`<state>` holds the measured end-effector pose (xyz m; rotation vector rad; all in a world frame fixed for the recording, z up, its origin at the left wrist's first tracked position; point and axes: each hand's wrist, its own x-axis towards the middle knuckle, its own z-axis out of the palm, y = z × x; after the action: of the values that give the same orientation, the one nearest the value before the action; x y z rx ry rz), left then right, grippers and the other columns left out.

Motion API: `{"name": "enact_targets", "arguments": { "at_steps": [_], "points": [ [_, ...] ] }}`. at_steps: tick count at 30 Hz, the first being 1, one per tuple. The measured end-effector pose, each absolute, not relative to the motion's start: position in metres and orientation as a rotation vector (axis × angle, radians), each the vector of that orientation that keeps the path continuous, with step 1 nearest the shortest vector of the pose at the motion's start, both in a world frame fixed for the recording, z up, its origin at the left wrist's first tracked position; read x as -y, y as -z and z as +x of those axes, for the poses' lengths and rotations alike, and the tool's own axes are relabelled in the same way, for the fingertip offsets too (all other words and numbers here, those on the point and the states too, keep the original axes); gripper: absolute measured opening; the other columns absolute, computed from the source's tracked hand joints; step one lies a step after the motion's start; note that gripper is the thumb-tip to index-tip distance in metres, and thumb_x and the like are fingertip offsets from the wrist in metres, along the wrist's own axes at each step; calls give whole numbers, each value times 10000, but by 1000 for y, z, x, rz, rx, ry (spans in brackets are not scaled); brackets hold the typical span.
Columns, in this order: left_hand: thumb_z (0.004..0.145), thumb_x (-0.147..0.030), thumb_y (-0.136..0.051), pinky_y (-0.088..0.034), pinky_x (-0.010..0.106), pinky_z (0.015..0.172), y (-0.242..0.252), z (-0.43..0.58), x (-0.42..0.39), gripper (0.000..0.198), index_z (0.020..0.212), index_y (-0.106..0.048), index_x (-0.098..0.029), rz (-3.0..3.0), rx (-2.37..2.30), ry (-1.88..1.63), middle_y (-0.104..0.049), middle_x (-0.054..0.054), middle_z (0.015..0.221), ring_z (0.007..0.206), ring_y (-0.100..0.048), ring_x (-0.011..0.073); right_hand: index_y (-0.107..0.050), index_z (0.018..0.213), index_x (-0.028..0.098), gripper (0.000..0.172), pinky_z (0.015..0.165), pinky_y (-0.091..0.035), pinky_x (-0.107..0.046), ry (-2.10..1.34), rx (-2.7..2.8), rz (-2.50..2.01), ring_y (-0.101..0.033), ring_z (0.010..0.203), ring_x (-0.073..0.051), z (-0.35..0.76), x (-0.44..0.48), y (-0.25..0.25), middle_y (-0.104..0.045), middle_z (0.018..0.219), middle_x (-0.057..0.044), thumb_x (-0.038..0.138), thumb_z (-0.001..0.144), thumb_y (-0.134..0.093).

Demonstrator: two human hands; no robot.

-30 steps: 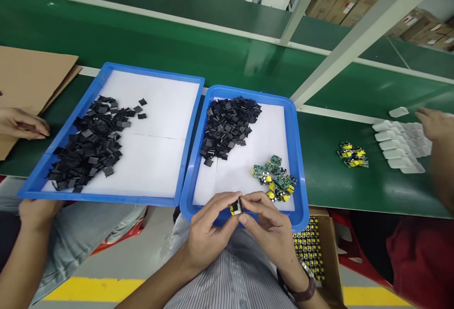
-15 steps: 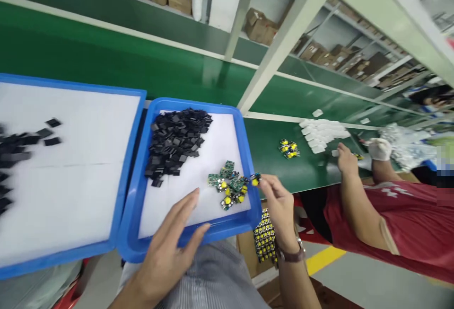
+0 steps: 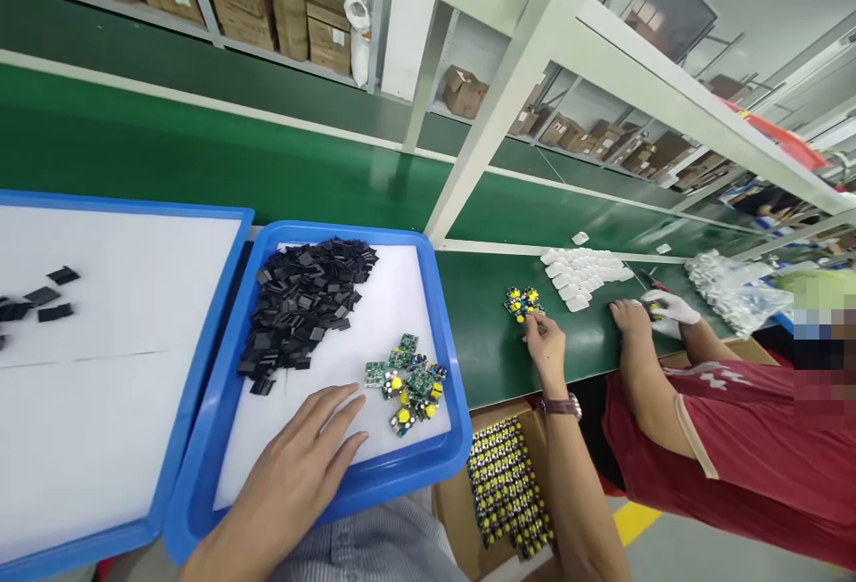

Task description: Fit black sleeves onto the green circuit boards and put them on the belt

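Note:
My left hand [image 3: 311, 439] hovers over the front of the blue tray [image 3: 445, 323], fingers stretched out and holding nothing. To its right in the tray lies a loose pile of small green circuit boards [image 3: 420, 383] with yellow parts. A heap of black square pieces [image 3: 304, 306] covers the tray's back left. My right hand [image 3: 545, 346] reaches past the tray to the green bench. Its thumb and fingers pinch a small circuit board with a yellow part, at the front edge of a second cluster of boards [image 3: 523, 297]. The fingers partly hide the held board.
Another blue-rimmed tray [image 3: 127, 206] with black pieces stands left. Below the bench, a cardboard box [image 3: 451, 506] holds rows of yellow-topped boards. White plastic pieces [image 3: 581, 270] lie farther right, beside a co-worker in a red shirt [image 3: 736, 439]. A slanting frame post [image 3: 491, 118] rises behind the tray.
My right hand has moved right with the board, from the tray's edge to the cluster on the bench. My left hand stays over the tray's front. The camera view has shifted.

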<state>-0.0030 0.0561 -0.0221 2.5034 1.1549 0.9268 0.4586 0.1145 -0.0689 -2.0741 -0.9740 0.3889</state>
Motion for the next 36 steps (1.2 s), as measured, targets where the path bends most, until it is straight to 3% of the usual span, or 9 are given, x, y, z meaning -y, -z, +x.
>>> {"name": "enact_targets", "arguments": {
  "at_steps": [6, 11, 13, 16, 19, 23, 26, 30, 36],
  "points": [
    [1052, -337, -531, -556, 472, 1047, 26, 0, -79, 395, 1414, -611, -200, 2677, -1160, -771, -676, 117, 1401, 1247, -657, 324, -680, 1207, 156, 278, 858, -622, -417, -330, 1091, -2116, -723, 991, -226, 457, -113, 56, -716, 1183, -73, 363, 1021, -674],
    [944, -45, -485, -521, 510, 1050, 21, 31, -79, 536, 1472, -521, -134, 2707, -1091, -520, -657, 174, 1434, 1277, -632, 359, -764, 1033, 104, 428, 820, -573, -445, -196, 1255, -1996, -701, 829, -277, 413, -104, 21, -763, 996, -186, 504, 992, -617],
    [837, 58, -482, -540, 477, 1011, 11, 37, -73, 649, 1463, -512, -109, 2646, -1126, -377, -677, 177, 1383, 1240, -636, 350, -771, 1101, 129, 448, 733, -569, -404, -279, 1372, -1883, -680, 709, -239, 381, -101, 6, -766, 947, -143, 530, 976, -616],
    [767, 93, -525, -555, 413, 979, -8, 33, -59, 713, 1454, -504, -97, 2582, -1252, -297, -689, 140, 1320, 1170, -630, 321, -767, 1144, 209, 305, 722, -571, -353, -437, 1681, -1571, -695, 763, -213, 326, -100, -14, -758, 1028, -92, 443, 978, -667],
    [871, 30, -549, -570, 427, 935, -20, 17, -36, 555, 1394, -545, -156, 2480, -1300, -260, -693, 95, 1271, 1118, -617, 313, -729, 1207, 224, 227, 796, -586, -350, -588, 2078, -1204, -713, 898, -223, 264, -104, -24, -743, 1102, -92, 316, 1026, -628],
    [960, -32, -571, -577, 435, 932, -12, -6, -9, 361, 1285, -613, -182, 2398, -1341, -278, -718, 69, 1175, 1065, -629, 293, -686, 1289, 221, 270, 904, -578, -359, -644, 2613, -967, -714, 1024, -237, 180, -114, -22, -723, 1154, -98, 222, 1074, -523],
    [970, -43, -600, -581, 424, 965, -1, -16, 3, 370, 1309, -614, -191, 2391, -1302, -365, -725, 68, 1243, 1117, -638, 284, -734, 1165, 201, 234, 847, -569, -345, -528, 2875, -973, -718, 959, -242, 130, -123, -14, -725, 1047, -88, 230, 1079, -518],
    [967, -106, -656, -574, 494, 1029, 0, -29, 11, 397, 1353, -600, -179, 2393, -1306, -521, -672, 103, 1399, 1247, -616, 339, -745, 987, 133, 243, 733, -542, -336, -482, 2885, -1096, -729, 863, -262, 97, -128, -2, -730, 992, -126, 310, 1054, -593],
    [1046, -184, -578, -614, 373, 899, -1, -64, 8, 181, 1202, -670, -199, 2148, -1406, -879, -755, 69, 1104, 1002, -722, 232, -708, 944, 185, 202, 691, -488, -281, -528, 2853, -1140, -713, 814, -190, 100, -123, 3, -722, 960, -50, 262, 1070, -570]
  ]
}}
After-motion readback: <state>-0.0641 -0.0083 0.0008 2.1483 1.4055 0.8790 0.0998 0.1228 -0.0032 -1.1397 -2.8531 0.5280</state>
